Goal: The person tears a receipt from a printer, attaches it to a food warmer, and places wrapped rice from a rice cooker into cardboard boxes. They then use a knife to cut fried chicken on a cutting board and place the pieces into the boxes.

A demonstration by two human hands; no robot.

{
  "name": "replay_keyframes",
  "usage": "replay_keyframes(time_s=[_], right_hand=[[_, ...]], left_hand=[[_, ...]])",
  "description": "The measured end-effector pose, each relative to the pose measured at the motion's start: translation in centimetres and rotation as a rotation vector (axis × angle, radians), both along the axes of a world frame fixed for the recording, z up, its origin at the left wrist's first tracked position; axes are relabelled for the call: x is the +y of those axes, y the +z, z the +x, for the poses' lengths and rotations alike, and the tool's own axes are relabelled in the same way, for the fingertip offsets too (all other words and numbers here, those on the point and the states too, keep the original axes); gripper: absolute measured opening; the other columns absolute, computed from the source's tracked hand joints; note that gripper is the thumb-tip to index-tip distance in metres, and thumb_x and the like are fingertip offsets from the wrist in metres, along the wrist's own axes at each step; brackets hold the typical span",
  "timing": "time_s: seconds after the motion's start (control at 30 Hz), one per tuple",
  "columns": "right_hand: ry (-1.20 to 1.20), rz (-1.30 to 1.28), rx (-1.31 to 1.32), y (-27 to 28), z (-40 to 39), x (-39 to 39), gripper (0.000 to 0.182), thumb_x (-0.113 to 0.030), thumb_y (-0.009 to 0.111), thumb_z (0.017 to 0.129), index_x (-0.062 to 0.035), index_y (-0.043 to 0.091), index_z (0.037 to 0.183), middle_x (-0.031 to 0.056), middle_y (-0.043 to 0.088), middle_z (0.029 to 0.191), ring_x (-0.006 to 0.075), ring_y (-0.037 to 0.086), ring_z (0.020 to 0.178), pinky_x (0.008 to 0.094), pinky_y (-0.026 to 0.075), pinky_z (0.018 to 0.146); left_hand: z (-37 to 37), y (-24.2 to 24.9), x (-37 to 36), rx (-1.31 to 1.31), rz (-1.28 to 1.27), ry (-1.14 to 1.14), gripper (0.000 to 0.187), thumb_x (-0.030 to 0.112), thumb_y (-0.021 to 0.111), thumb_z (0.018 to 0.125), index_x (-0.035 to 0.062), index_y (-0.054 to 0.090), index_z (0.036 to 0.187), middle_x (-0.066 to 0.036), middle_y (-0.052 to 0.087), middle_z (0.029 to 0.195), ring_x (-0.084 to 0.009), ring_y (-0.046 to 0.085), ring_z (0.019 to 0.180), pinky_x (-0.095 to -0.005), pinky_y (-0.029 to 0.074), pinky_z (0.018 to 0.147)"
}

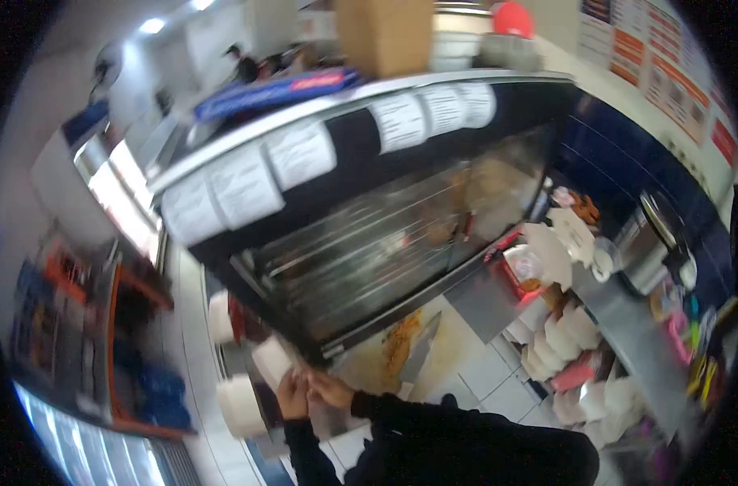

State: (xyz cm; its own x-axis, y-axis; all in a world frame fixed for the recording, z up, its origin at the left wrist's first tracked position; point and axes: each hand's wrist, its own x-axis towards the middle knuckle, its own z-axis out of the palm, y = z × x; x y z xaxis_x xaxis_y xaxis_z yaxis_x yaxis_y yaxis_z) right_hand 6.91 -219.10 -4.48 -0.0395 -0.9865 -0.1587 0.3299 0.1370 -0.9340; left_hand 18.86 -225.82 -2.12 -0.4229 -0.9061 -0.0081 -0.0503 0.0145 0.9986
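In the head view, a white takeaway box (273, 361) sits at the counter's left end, at the foot of the glass display case. My left hand (292, 395) is closed at the box's near edge. Beside it, my right hand (331, 389) has its fingers bent together at the same edge, almost touching the left. Motion blur hides the exact grip. To the right of my hands lies a cutting board (450, 356) with chopped orange-brown food (399, 344) and a large knife (420, 350).
The glass display case (385, 251) rises directly ahead. More white boxes (241, 407) stand at the left, and several stacked ones (559, 340) at the right. A red-and-white box (523, 267) and a steel pot (648, 243) are on the right-hand counter. Shelving (114, 348) stands far left.
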Motion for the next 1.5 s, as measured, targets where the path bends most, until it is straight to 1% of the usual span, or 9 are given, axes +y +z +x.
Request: replay_keyframes(time_s=[0.23,0.4,0.53,0.63,0.93,1.07,1.13,1.27,1.5], right_hand=[[-0.146,-0.282,0.583,2.4,0.5,0.7,0.056,-0.02,0.045,0.095,-0.0122,0.024,0.146,0.0169,0.031,0.147,0.0254,0.036,0.132,0.0331,0.033,0.105],[-0.031,-0.216,1.028,5.5,-0.4,1.9,0.063,-0.017,0.05,0.089,-0.0157,0.023,0.146,0.018,0.047,0.132,0.0342,0.055,0.109,0.0412,0.046,0.088],[0.182,-0.055,1.037,5.5,-0.8,1.5,0.064,-0.022,0.051,0.087,-0.0256,0.024,0.145,0.0168,0.059,0.113,0.0385,0.063,0.08,0.0476,0.051,0.069],[-0.275,-0.557,1.063,3.6,-0.6,1.6,0.063,-0.022,0.052,0.086,-0.0275,0.025,0.143,0.0185,0.059,0.112,0.0378,0.063,0.08,0.0486,0.051,0.07],[-0.036,-0.022,1.077,-0.7,-1.8,-0.4,0.059,-0.032,0.046,0.09,-0.0145,0.024,0.142,0.0214,0.061,0.106,0.0383,0.064,0.075,0.0489,0.051,0.07],[-0.332,-0.46,1.272,-5.1,0.0,-1.3,0.065,-0.035,0.049,0.088,-0.0145,0.02,0.142,0.0257,0.061,0.102,0.0396,0.064,0.074,0.0488,0.051,0.072],[0.075,-0.108,1.229,-4.7,-0.1,-2.2,0.075,-0.034,0.054,0.085,-0.01,0.015,0.144,0.0265,0.061,0.101,0.0399,0.065,0.075,0.0479,0.052,0.071],[-0.239,-0.455,1.343,-6.2,0.9,-3.6,0.085,-0.028,0.059,0.08,-0.0082,0.009,0.145,0.0262,0.059,0.106,0.0413,0.065,0.078,0.0478,0.053,0.067],[0.089,0.0,1.166,1.6,0.3,-0.9,0.086,-0.03,0.062,0.079,-0.0133,0.013,0.147,0.0383,0.045,0.121,0.0436,0.064,0.083,0.0457,0.054,0.067]], left_hand=[[1.2,1.3,-0.8,-0.078,-0.273,0.163,0.066,-0.006,0.048,0.073,0.0048,0.039,0.137,-0.02,0.065,0.104,-0.0245,0.063,0.073,-0.0343,0.051,0.068],[2.0,0.5,-1.9,-0.362,-0.719,0.003,0.05,-0.007,0.046,0.074,0.0038,0.057,0.122,-0.021,0.064,0.109,-0.0277,0.066,0.09,-0.035,0.05,0.082],[1.8,-0.8,-2.2,-0.44,-0.446,0.025,0.025,0.014,0.052,0.089,-0.0003,0.065,0.107,-0.017,0.069,0.092,-0.0258,0.067,0.082,-0.0354,0.051,0.076],[1.1,-0.2,-2.3,-0.446,-0.225,0.076,0.039,0.035,0.055,0.09,-0.0022,0.066,0.096,-0.019,0.066,0.073,-0.0233,0.066,0.069,-0.0351,0.049,0.064],[1.5,-2.4,-2.7,-0.523,-0.384,0.039,0.03,0.028,0.061,0.082,-0.0003,0.065,0.094,-0.022,0.064,0.073,-0.0371,0.065,0.07,-0.0408,0.05,0.061],[0.1,0.1,-1.0,-0.768,-0.639,0.029,0.027,0.023,0.061,0.08,-0.0007,0.064,0.093,-0.023,0.064,0.079,-0.0418,0.062,0.072,-0.046,0.05,0.062],[-0.5,2.5,-0.3,-0.909,-0.621,-0.024,0.027,0.023,0.059,0.081,-0.0008,0.064,0.092,-0.024,0.064,0.081,-0.0421,0.062,0.076,-0.0461,0.05,0.063],[-0.8,5.1,0.5,-0.514,-0.592,0.063,0.024,0.02,0.058,0.084,-0.0033,0.062,0.087,-0.022,0.062,0.071,-0.0328,0.063,0.063,-0.0399,0.049,0.058],[4.0,10.9,-0.1,-0.313,-0.417,0.046,0.019,0.014,0.06,0.082,-0.0045,0.063,0.085,-0.008,0.059,0.064,-0.0126,0.053,0.054,-0.0294,0.04,0.051]])
